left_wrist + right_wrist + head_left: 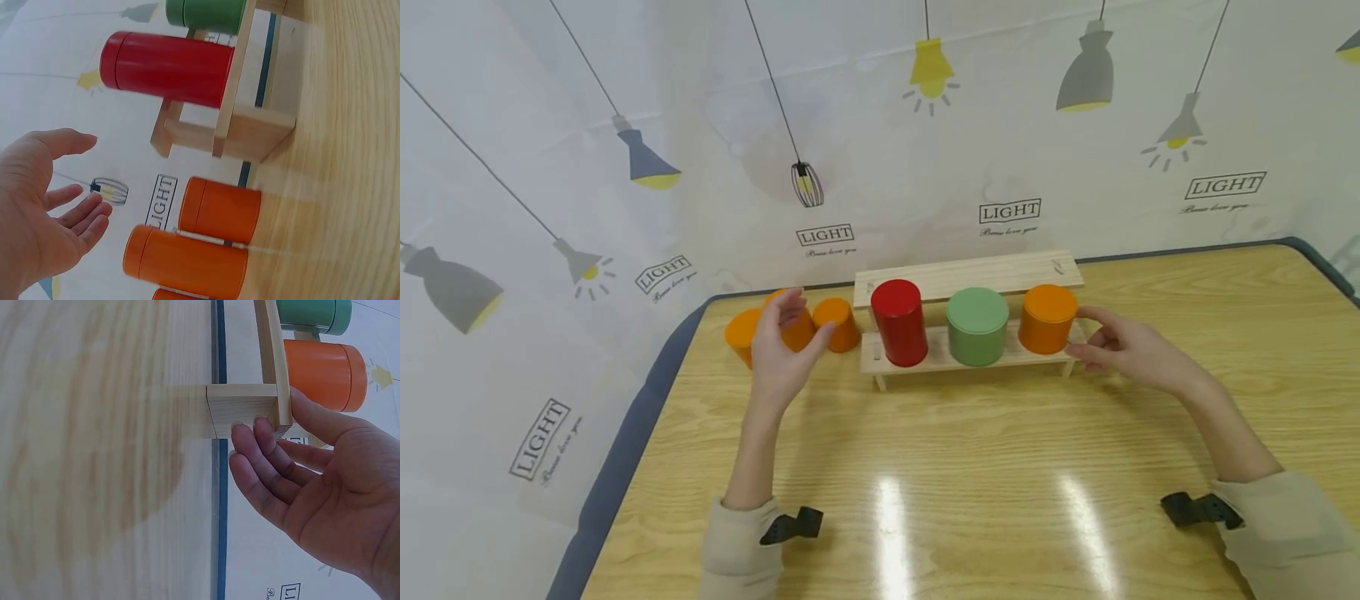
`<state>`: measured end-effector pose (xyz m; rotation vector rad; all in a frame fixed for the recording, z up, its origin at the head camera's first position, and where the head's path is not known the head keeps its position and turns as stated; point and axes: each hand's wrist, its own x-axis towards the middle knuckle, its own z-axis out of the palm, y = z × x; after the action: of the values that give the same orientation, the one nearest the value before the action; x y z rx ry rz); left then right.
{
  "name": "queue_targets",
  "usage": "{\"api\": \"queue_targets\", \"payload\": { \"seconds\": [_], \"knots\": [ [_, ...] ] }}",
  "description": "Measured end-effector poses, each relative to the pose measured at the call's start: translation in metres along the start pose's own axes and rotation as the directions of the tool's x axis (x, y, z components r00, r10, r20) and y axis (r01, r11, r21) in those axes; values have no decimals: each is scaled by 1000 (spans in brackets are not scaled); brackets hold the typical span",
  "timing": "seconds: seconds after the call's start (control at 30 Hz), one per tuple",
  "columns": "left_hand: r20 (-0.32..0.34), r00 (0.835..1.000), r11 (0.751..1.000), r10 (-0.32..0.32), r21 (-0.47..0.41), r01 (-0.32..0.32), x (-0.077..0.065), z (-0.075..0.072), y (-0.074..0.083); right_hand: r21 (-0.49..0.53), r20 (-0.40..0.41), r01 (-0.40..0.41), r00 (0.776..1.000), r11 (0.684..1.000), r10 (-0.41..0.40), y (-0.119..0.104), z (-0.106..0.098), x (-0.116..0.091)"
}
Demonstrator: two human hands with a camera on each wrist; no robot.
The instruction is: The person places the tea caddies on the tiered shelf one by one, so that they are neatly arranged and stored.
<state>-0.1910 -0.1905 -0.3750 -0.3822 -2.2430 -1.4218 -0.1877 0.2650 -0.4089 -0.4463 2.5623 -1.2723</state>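
A two-step wooden rack (966,279) carries a red canister (898,325), a green canister (977,327) and an orange canister (1048,320) on its lower step. At the rack's right end is my right hand (1123,348), its thumb and index finger close beside the orange canister. In the right wrist view, the thumb tip meets the step's edge and the other fingers bend loosely by the end support (240,406). My left hand (784,354) hovers with thumb and fingers spread and nothing between them. Behind it are orange canisters (837,325), partly covered in the head view.
The rack stands near the back edge of a wood-grain table (970,467). A pale cloth (880,125) printed with lamps hangs behind and along the left side. Dark blue edging (625,442) borders the table.
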Motion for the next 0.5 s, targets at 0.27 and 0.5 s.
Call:
{"api": "queue_targets", "payload": {
  "seconds": [0.27,0.5],
  "knots": [
    [-79,994,995,-74,55,79,-5,-29,-9,-5,0,-3,1000,1000,3,3,0,2],
    [-140,981,981,-133,125,150,-9,-48,-29,-12,-4,-7,1000,1000,7,2,0,2]
  ]
}}
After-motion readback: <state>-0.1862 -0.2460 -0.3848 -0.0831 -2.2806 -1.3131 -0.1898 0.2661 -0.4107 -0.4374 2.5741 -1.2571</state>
